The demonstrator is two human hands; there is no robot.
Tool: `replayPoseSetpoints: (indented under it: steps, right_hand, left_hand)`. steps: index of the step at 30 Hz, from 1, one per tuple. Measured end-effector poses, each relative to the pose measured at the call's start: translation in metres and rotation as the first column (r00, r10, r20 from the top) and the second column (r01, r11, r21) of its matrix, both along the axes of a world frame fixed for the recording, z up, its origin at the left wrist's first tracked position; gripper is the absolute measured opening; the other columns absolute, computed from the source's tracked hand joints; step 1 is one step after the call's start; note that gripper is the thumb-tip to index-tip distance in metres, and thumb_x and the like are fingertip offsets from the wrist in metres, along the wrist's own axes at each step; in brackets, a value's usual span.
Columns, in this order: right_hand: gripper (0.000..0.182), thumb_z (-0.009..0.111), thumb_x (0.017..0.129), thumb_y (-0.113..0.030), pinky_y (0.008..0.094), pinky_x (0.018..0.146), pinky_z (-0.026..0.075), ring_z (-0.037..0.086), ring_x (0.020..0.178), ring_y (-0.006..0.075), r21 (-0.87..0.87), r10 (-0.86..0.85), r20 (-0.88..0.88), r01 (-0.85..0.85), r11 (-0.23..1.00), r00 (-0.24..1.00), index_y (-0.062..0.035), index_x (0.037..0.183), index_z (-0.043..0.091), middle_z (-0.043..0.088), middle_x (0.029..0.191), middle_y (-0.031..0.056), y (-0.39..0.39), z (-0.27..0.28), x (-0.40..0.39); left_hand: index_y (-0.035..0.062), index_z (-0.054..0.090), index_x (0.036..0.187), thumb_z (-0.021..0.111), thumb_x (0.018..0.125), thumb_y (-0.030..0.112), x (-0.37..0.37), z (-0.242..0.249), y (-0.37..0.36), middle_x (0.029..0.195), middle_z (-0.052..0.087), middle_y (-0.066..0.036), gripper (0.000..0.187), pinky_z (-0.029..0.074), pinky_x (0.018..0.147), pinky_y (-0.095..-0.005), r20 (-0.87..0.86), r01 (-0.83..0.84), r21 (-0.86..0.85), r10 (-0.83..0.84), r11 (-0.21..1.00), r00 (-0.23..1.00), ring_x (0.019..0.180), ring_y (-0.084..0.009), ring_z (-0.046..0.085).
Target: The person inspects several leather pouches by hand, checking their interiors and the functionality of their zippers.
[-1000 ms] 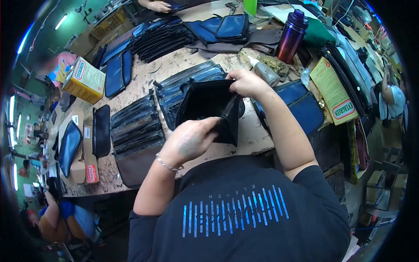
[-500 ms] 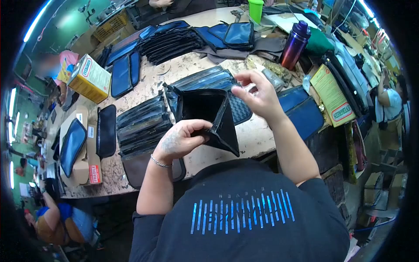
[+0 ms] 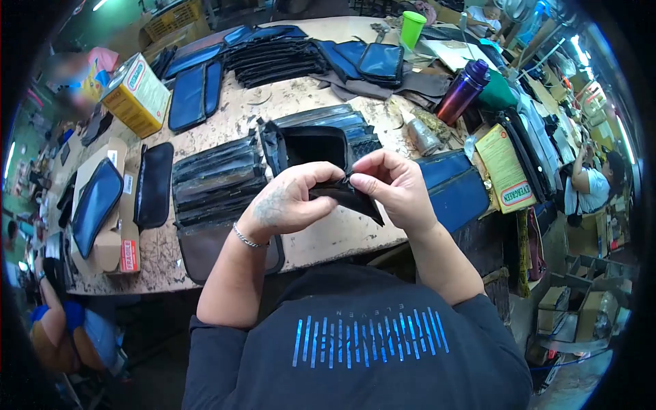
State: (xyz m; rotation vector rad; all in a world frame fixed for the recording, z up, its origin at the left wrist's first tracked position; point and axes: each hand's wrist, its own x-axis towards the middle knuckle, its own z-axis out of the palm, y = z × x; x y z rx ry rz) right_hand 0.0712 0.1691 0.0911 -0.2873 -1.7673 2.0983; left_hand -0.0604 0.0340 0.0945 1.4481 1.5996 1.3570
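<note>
A black pouch-like piece (image 3: 316,146) is held up over the front of the table, its wide mouth showing a dark inside. My left hand (image 3: 290,198) grips its near edge, thumb and fingers closed. At the same edge, just to the right, my right hand (image 3: 396,188) pinches the black material between thumb and fingertips. A pointed black flap hangs below both hands. Behind and left of the piece lie rows of stacked dark strip-like pieces (image 3: 217,179). A brown flat panel (image 3: 222,251) is partly under them.
Yellow can (image 3: 138,96) and cardboard box (image 3: 108,225) stand at left. Stacked black pieces (image 3: 273,60), a green cup (image 3: 413,29) and purple bottle (image 3: 463,90) are at the back. Blue panels (image 3: 451,191) lie right. A co-worker (image 3: 591,179) is at far right.
My right hand has come down and left from open air onto the black piece's edge, and its fingers have closed there. My left hand has stayed on the piece, slightly higher. The view has shifted.
</note>
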Motion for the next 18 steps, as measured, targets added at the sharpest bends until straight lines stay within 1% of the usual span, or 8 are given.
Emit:
replayPoseSetpoints:
  steps: [2, 4, 5, 8, 10, 13, 16, 18]
  right_hand:
    - [0.023, 0.067, 0.075, -0.004, 0.0163, 0.064, 0.045, 0.053, 0.071, 0.0037, -0.152, 0.045, -0.051, -0.052, 0.987, 0.998, -0.0022, 0.093, 0.054, 0.057, 0.080, -0.0003, -0.001, 0.000, -0.004]
    - [0.025, 0.068, 0.074, -0.003, 0.0160, 0.063, 0.044, 0.052, 0.069, 0.0034, -0.172, 0.072, -0.055, -0.080, 0.982, 0.996, -0.0027, 0.094, 0.054, 0.055, 0.078, -0.0012, 0.001, -0.006, -0.009]
    - [0.027, 0.069, 0.073, -0.003, 0.0158, 0.063, 0.044, 0.051, 0.068, 0.0030, -0.180, 0.082, -0.051, -0.090, 0.980, 0.995, -0.0032, 0.095, 0.053, 0.053, 0.077, -0.0021, 0.004, -0.008, -0.011]
    - [0.028, 0.069, 0.072, -0.002, 0.0151, 0.061, 0.043, 0.048, 0.064, 0.0021, -0.261, 0.156, -0.047, -0.163, 0.952, 0.987, -0.0037, 0.095, 0.053, 0.051, 0.074, -0.0033, 0.010, -0.016, -0.018]
    - [0.031, 0.070, 0.071, -0.002, 0.0148, 0.061, 0.042, 0.048, 0.064, 0.0027, -0.287, 0.224, -0.065, -0.233, 0.929, 0.972, -0.0043, 0.097, 0.052, 0.050, 0.073, -0.0033, 0.018, -0.020, -0.021]
    - [0.042, 0.070, 0.070, 0.000, 0.0157, 0.062, 0.042, 0.050, 0.067, 0.0053, -0.477, 0.447, -0.108, -0.441, 0.760, 0.888, -0.0047, 0.105, 0.048, 0.050, 0.076, -0.0007, 0.035, -0.029, -0.023]
    - [0.046, 0.071, 0.070, -0.003, 0.0167, 0.063, 0.042, 0.050, 0.072, 0.0064, -0.470, 0.426, -0.235, -0.486, 0.737, 0.874, -0.0048, 0.109, 0.047, 0.050, 0.083, 0.0018, 0.050, -0.040, -0.017]
    - [0.067, 0.078, 0.064, -0.024, 0.0298, 0.079, 0.041, 0.049, 0.090, 0.0150, 0.203, 0.446, -0.056, -0.428, 0.881, 0.893, -0.0076, 0.118, 0.043, 0.049, 0.099, 0.0051, 0.058, -0.040, -0.003]
  left_hand:
    - [0.0003, 0.056, 0.084, 0.060, 0.075, 0.013, 0.002, 0.003, -0.005, 0.069, 0.049, 0.003, 0.016, 0.035, 0.056, -0.0186, -0.094, -0.021, 0.058, 0.027, 0.998, 0.995, 0.064, -0.0038, 0.043]
    - [-0.0032, 0.057, 0.084, 0.069, 0.072, 0.028, 0.007, 0.012, -0.008, 0.071, 0.055, -0.008, 0.035, 0.043, 0.063, -0.0263, 0.057, -0.066, -0.037, 0.068, 0.997, 0.996, 0.069, -0.0135, 0.052]
    - [-0.0019, 0.058, 0.078, 0.071, 0.073, 0.032, 0.011, 0.008, -0.007, 0.066, 0.053, -0.004, 0.037, 0.041, 0.057, -0.0234, 0.106, -0.135, -0.035, 0.138, 0.990, 0.985, 0.064, -0.0089, 0.049]
    - [-0.0005, 0.058, 0.071, 0.070, 0.075, 0.025, 0.026, 0.014, -0.002, 0.061, 0.050, 0.001, 0.028, 0.036, 0.052, -0.0196, 0.114, -0.312, -0.166, 0.333, 0.935, 0.936, 0.061, -0.0033, 0.043]
    - [0.0008, 0.057, 0.067, 0.067, 0.078, 0.020, 0.029, 0.005, 0.003, 0.058, 0.047, 0.005, 0.024, 0.031, 0.049, -0.0172, 0.093, -0.369, -0.097, 0.377, 0.925, 0.921, 0.060, -0.0004, 0.039]
    - [0.0011, 0.056, 0.066, 0.065, 0.080, 0.015, 0.035, 0.000, 0.006, 0.060, 0.047, 0.005, 0.022, 0.031, 0.050, -0.0180, 0.316, -0.323, -0.080, 0.331, 0.943, 0.889, 0.058, -0.0015, 0.038]
    - [0.0011, 0.054, 0.064, 0.062, 0.081, 0.011, 0.043, -0.005, 0.009, 0.060, 0.046, 0.005, 0.021, 0.030, 0.050, -0.0181, 0.355, -0.464, 0.009, 0.431, 0.886, 0.830, 0.058, -0.0019, 0.038]
    - [0.0015, 0.052, 0.063, 0.061, 0.081, 0.007, 0.047, -0.006, 0.013, 0.059, 0.044, 0.005, 0.021, 0.030, 0.051, -0.0184, 0.372, -0.507, 0.043, 0.457, 0.861, 0.808, 0.058, -0.0023, 0.036]
